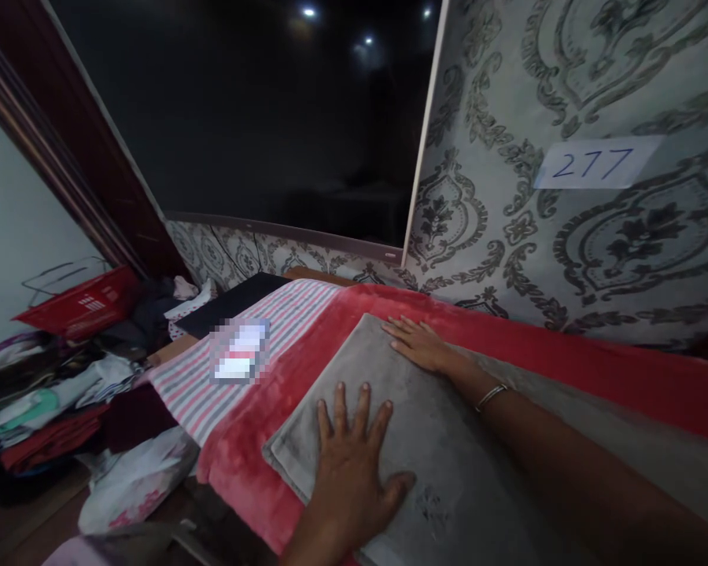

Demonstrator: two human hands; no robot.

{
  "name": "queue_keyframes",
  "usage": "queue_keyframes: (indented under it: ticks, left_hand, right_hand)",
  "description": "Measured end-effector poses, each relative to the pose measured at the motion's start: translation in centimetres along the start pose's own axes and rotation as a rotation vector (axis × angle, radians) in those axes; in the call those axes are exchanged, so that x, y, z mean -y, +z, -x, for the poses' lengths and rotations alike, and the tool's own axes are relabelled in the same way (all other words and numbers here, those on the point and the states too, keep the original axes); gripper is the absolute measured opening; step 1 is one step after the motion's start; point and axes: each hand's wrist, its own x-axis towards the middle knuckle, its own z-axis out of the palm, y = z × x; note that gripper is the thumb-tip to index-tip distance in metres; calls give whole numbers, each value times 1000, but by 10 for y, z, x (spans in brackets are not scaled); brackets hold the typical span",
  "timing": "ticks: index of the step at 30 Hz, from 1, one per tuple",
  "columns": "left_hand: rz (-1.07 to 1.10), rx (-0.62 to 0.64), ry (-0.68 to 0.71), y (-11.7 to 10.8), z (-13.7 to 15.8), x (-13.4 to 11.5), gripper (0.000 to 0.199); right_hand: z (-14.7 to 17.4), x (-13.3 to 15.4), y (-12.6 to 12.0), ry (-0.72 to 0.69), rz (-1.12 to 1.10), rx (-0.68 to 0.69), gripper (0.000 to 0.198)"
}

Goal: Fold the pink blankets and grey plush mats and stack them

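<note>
A soft grey plush cloth (448, 440), lying flat with layered edges as if folded, rests on a red plush blanket (248, 472). My left hand (351, 472) is spread flat on the near left part of the grey cloth. Farther back, my right hand (418, 342) lies with fingers stretched out near the cloth's far corner; a bracelet is on that wrist. Neither hand grips anything. Left of the red blanket is a striped pink, grey and white cloth (295, 306), with a blurred-out rectangular object (239, 354) on it.
A large dark television (259, 118) is on the patterned wall behind. Paper marked 277 (599, 163) sticks to the wallpaper. Heaped clothes (53, 424), a red basket (82, 303) and a white plastic bag (138, 479) crowd the left side. A black flat surface (236, 303) lies behind the striped cloth.
</note>
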Motion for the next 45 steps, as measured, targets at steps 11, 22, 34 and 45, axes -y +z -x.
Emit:
queue_keyframes:
  ticks: [11, 22, 34, 45]
  left_hand:
    - [78, -7, -88, -6, 1, -12, 113]
    - [126, -25, -169, -7, 4, -15, 101]
    - [20, -52, -268, -9, -8, -8, 81]
    - [-232, -60, -215, -18, -23, -7, 73]
  right_hand:
    - [-67, 40, -28, 333, -105, -53, 53]
    - [-72, 35, 6, 284, -40, -223, 44]
    - [88, 34, 2, 90, 133, -128, 59]
    - [353, -29, 5, 696, 126, -122, 63]
